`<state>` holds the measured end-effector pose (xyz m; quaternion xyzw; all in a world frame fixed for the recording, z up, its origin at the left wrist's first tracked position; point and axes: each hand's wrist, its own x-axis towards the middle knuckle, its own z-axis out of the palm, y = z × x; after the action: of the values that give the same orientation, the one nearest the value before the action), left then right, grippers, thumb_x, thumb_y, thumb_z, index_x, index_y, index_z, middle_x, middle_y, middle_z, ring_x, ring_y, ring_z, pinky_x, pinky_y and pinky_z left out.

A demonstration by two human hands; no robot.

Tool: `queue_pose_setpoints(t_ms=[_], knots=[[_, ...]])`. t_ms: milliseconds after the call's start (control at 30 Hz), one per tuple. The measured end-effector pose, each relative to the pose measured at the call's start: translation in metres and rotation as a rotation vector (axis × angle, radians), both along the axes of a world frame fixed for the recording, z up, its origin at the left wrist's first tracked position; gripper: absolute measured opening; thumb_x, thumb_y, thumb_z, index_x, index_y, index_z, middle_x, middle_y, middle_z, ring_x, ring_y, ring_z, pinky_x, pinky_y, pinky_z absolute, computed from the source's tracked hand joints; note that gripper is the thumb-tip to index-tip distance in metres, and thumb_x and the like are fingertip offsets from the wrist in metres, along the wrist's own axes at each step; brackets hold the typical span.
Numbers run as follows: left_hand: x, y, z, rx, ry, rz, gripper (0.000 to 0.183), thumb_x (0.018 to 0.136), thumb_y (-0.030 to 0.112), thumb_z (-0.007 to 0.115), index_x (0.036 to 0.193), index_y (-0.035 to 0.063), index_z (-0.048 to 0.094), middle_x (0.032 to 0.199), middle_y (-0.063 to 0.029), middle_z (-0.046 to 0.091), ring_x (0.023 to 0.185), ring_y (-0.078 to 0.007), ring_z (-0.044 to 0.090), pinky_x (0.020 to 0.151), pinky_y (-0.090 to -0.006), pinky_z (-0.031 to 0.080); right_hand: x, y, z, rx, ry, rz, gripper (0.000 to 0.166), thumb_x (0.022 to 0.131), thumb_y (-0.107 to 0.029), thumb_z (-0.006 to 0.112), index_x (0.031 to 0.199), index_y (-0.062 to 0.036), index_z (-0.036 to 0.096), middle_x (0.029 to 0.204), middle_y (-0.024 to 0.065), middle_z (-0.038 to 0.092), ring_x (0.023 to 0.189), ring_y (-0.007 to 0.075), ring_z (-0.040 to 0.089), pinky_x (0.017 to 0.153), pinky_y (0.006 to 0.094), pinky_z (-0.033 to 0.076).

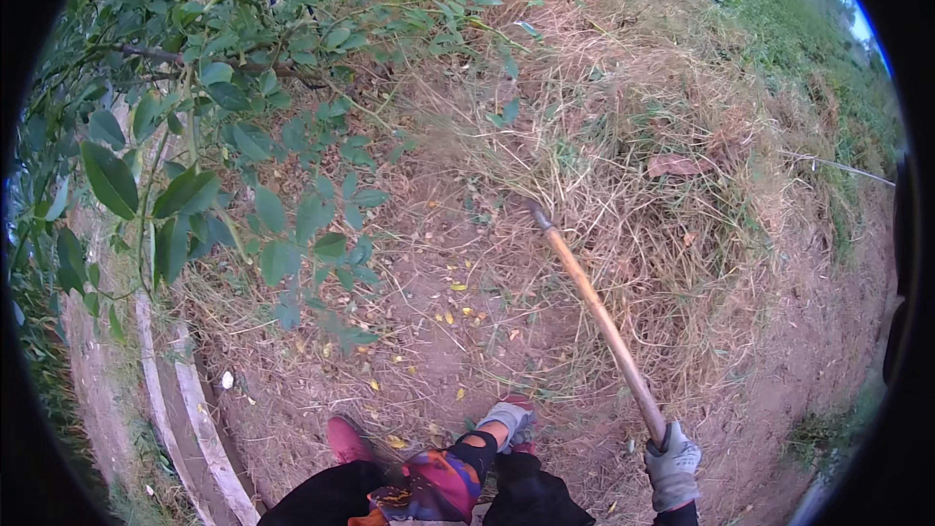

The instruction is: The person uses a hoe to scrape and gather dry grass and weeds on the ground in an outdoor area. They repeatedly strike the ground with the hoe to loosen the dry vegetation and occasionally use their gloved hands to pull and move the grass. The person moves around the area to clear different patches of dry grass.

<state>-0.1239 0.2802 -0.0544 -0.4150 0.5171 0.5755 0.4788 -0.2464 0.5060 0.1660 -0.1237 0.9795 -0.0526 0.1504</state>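
My right hand (pixel 673 464), in a grey work glove, grips the end of a long wooden handle (pixel 599 314). That handle slants up and left to a dark metal socket (pixel 539 213). The tool's head is hidden in cut dry grass (pixel 657 226), so its kind cannot be told. My left hand (pixel 510 421), also gloved, hangs low in front of my right shoe (pixel 520 402), apart from the handle. No object shows in it, and its finger position is unclear. My other red shoe (pixel 349 440) stands on bare soil (pixel 438 351).
Leafy branches (pixel 270 212) reach in from the upper left, close to the camera. Pale concrete edging (pixel 201 416) runs along the lower left. Heaped dry grass continues towards green growth (pixel 789 22) at the upper right. A thin pale line (pixel 840 163) crosses the right side.
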Motion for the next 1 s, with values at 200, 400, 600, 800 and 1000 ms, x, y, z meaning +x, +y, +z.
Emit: queue_pose_setpoints(t_ms=[200, 400, 600, 800, 1000], knots=[[-0.008, -0.009, 0.037, 0.009, -0.094, 0.158, 0.034, 0.085, 0.042, 0.051, 0.099, 0.0127, 0.062, 0.083, -0.0058, 0.064, 0.068, -0.0228, 0.059, 0.053, -0.0449, 0.048, 0.053, 0.025, 0.036, -0.017, -0.102, -0.080, 0.021, 0.064, -0.015, 0.065, 0.073, -0.0042, 0.049, 0.059, 0.0155, 0.055, 0.049, 0.0327, 0.055, 0.049, 0.0394, 0.045], [0.002, -0.009, 0.016, 0.019, -0.089, 0.143, 0.034, 0.086, 0.044, 0.049, 0.096, 0.0149, 0.062, 0.077, -0.0043, 0.063, 0.061, -0.0217, 0.058, 0.047, -0.0434, 0.046, 0.068, 0.058, 0.085, -0.557, -0.634, -0.481, 0.013, 0.077, -0.008, 0.062, 0.088, -0.0036, 0.057, 0.058, 0.0018, 0.052, 0.040, 0.0112, 0.047, 0.036, 0.0238, 0.042], [-0.001, -0.005, 0.021, 0.026, -0.075, 0.125, 0.034, 0.086, 0.045, 0.049, 0.095, 0.0142, 0.062, 0.077, -0.0052, 0.063, 0.061, -0.0225, 0.058, 0.047, -0.0436, 0.046, 0.072, 0.020, 0.064, -0.877, -0.692, -0.731, 0.019, 0.076, -0.008, 0.063, 0.091, -0.0004, 0.055, 0.057, 0.0018, 0.050, 0.039, 0.0110, 0.046, 0.035, 0.0241, 0.041], [0.002, -0.007, 0.021, 0.028, -0.080, 0.123, 0.035, 0.086, 0.045, 0.049, 0.094, 0.0135, 0.062, 0.077, -0.0062, 0.063, 0.062, -0.0233, 0.058, 0.047, -0.0439, 0.047, -0.055, -0.045, 0.029, -1.135, -0.222, -0.602, 0.020, 0.072, -0.014, 0.058, 0.084, -0.0026, 0.047, 0.057, 0.0018, 0.045, 0.039, 0.0107, 0.042, 0.035, 0.0232, 0.037], [0.003, -0.007, 0.020, 0.032, -0.078, 0.130, 0.036, 0.086, 0.046, 0.049, 0.093, 0.0128, 0.062, 0.077, -0.0072, 0.063, 0.062, -0.0240, 0.059, 0.047, -0.0442, 0.047, -0.093, -0.064, 0.043, -1.635, -0.422, -0.503, 0.025, 0.083, -0.030, 0.058, 0.077, -0.0100, 0.044, 0.051, -0.0061, 0.035, 0.034, 0.0028, 0.029, 0.030, 0.0177, 0.024]])
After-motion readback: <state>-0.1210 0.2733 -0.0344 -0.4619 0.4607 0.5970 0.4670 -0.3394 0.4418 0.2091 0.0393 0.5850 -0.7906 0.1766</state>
